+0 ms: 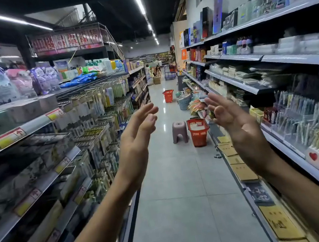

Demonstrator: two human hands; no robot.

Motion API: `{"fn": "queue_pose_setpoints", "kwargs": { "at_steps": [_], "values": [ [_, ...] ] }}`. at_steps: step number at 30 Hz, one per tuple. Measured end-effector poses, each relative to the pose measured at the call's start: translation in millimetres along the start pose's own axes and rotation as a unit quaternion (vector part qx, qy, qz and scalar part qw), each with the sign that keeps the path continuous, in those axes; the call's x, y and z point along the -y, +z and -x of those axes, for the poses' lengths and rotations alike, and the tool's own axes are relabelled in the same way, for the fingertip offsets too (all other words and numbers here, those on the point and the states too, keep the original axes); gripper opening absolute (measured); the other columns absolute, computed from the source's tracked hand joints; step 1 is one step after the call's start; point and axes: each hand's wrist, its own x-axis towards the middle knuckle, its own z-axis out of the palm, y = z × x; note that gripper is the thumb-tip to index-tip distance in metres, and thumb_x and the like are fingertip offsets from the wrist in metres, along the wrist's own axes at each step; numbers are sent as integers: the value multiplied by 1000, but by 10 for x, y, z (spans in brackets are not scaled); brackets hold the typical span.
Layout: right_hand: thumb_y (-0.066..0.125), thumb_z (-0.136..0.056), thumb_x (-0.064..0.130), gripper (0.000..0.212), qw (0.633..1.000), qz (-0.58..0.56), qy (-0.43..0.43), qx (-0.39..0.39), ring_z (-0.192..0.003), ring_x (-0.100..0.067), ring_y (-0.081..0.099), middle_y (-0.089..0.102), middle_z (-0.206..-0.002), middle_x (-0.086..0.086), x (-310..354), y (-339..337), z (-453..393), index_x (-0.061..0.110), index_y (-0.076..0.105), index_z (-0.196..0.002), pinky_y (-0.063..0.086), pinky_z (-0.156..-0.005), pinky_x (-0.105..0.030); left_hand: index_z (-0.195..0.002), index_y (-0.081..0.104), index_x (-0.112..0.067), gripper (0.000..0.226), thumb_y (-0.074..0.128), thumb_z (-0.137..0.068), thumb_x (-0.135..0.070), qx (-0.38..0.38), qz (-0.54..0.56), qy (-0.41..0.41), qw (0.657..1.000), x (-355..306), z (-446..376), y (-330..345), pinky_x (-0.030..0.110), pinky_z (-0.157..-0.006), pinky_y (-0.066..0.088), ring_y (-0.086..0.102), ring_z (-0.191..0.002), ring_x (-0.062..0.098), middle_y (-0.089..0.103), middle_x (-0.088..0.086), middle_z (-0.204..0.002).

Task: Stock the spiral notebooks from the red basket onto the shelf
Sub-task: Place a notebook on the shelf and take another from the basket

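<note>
I stand in a shop aisle with both arms raised in front of me. My left hand (pixel 137 133) and my right hand (pixel 227 117) are held up with palms facing each other, fingers straight and spread, holding nothing. A red basket (pixel 198 133) stands on the floor some way ahead, by the foot of the right shelf (pixel 239 85), with pale items inside that are too small to identify. The right shelf carries stacked stationery and notebooks.
A pinkish plastic stool (pixel 179 132) stands just left of the red basket. A second red basket (pixel 168 95) and a grey basket (pixel 184 102) sit farther down the aisle. Stocked shelves line both sides. A blue cart and people are at the far end.
</note>
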Motion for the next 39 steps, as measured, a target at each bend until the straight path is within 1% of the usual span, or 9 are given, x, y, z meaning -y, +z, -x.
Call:
{"fn": "queue_pose_setpoints", "kwargs": {
  "at_steps": [3,8,12,16,20,26,33,36,39],
  "values": [
    [48,-95,52,44,1000,2,16,-2,-131,4,50,55,-143,18,-286,188,-309,44,54,-138,40,-114,-43,-131,58,-27,48,52,-87,-47,2,0,-6,1000,290,-301,-92,44,-111,44,57,-128,13,64,-5,-135],
    [48,-96,49,44,1000,8,26,-7,-132,1,51,56,-143,17,-1035,583,-999,42,54,-139,40,-114,-45,-137,54,-20,48,49,-93,-36,19,16,-10,1000,1087,-1110,-368,42,-112,43,58,-127,13,63,-2,-135],
    [50,-94,56,46,999,3,46,-27,-136,-3,47,56,-144,15,-1539,918,-1746,42,55,-138,39,-115,-47,-138,53,-18,50,48,-93,-37,31,29,-21,999,1712,-1855,-618,44,-110,44,60,-125,14,63,0,-135],
    [50,-98,49,44,998,14,52,-32,-135,0,48,54,-146,14,-1947,1148,-2516,39,54,-140,39,-116,-44,-136,55,-19,60,51,-85,-49,34,39,-20,998,2210,-2646,-831,45,-110,45,60,-125,14,64,-2,-134],
    [51,-96,48,45,998,4,55,-37,-133,-1,51,58,-142,14,-2382,1296,-3216,36,56,-139,40,-115,-43,-137,55,-19,59,50,-87,-49,44,43,-23,998,2688,-3378,-912,47,-110,44,60,-125,15,64,-2,-134],
    [53,-98,45,43,998,6,49,-41,-133,1,50,57,-143,13,-3428,1442,-4169,34,56,-139,39,-116,-41,-132,59,-22,51,53,-87,-46,61,67,-28,995,3699,-4426,-810,50,-111,42,60,-124,19,66,1,-132],
    [53,-100,42,42,997,29,60,-32,-131,3,51,55,-145,12,-4915,1307,-5673,34,54,-141,42,-112,-33,-133,58,-24,46,51,-92,-44,96,20,-28,995,5030,-5999,-396,47,-109,45,60,-124,16,66,-5,-129],
    [52,-100,37,42,997,18,61,-34,-127,5,53,60,-139,12,-5403,1171,-6480,29,56,-141,43,-110,-26,-131,60,-21,43,51,-94,-40,73,49,-36,995,5487,-6818,-220,50,-109,44,61,-122,22,67,1,-128],
    [52,-98,41,45,998,12,56,-35,-127,2,54,62,-138,10,-5866,1118,-7235,27,57,-140,44,-109,-28,-129,61,-21,44,53,-91,-42,58,65,-36,996,5913,-7558,-113,50,-109,44,62,-121,24,68,3,-127]
  ]
}}
